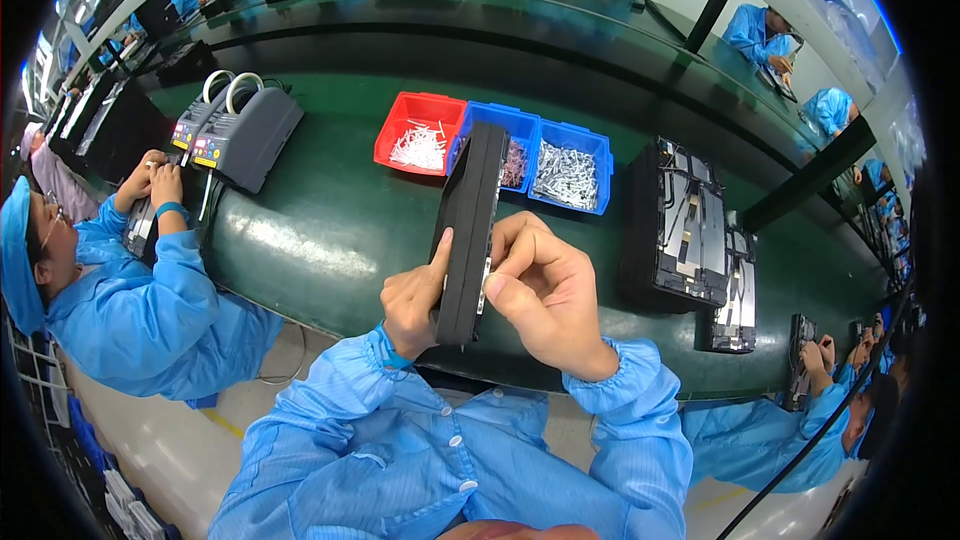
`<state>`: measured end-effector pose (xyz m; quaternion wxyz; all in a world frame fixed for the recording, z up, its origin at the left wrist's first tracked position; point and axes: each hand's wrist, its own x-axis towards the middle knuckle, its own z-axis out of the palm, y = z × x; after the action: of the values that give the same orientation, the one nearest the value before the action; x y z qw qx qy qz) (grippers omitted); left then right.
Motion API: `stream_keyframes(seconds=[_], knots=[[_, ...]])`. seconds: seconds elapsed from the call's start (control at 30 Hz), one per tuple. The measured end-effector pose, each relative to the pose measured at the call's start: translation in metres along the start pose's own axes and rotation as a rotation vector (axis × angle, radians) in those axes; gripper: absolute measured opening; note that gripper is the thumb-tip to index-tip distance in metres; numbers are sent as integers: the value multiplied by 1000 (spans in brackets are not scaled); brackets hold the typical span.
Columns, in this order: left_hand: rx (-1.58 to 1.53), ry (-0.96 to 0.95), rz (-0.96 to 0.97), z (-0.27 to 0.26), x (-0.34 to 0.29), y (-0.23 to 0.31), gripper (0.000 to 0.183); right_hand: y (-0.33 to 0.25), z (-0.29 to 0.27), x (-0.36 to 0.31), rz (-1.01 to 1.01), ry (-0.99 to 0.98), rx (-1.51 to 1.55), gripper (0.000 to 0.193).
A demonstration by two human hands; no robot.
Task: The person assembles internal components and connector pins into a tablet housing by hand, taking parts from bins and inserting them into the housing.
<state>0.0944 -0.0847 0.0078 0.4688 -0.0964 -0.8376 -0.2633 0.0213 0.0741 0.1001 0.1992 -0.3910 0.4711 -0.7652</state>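
A long black casing stands tilted on edge in front of me, its far end over the bins. My left hand grips its near left side, the index finger stretched along the black face. At the casing's right side, which carries small light metallic parts, my right hand is closed with thumb and index fingertip pinched together. Whatever those fingertips hold is too small or hidden to make out. Behind the casing stand a red bin of white slim pieces and a blue bin of dark reddish pieces, partly covered.
Another blue bin holds silvery pieces. Stacked black units with metallic parts stand right on the green table. Two grey devices stand left. A co-worker sits close on the left, another on the right.
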Motion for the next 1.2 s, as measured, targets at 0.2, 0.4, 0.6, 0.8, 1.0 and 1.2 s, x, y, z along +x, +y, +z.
stream_keyframes(seconds=[0.2,0.4,0.6,0.8,1.0,1.2], knots=[[-7,8,18,1,3,3,64,-3,-2,-2,32,20,0,8],[30,17,16,2,1,1,65,-5,-2,3,177,38,152,7],[31,32,49,2,6,3,62,-6,-5,3,254,59,225,7],[32,22,65,1,7,3,65,-9,-10,5,303,32,236,7],[17,35,80,3,7,5,68,-8,-4,1,346,55,301,14],[-43,25,84,4,11,6,69,6,9,-14,173,80,276,40]])
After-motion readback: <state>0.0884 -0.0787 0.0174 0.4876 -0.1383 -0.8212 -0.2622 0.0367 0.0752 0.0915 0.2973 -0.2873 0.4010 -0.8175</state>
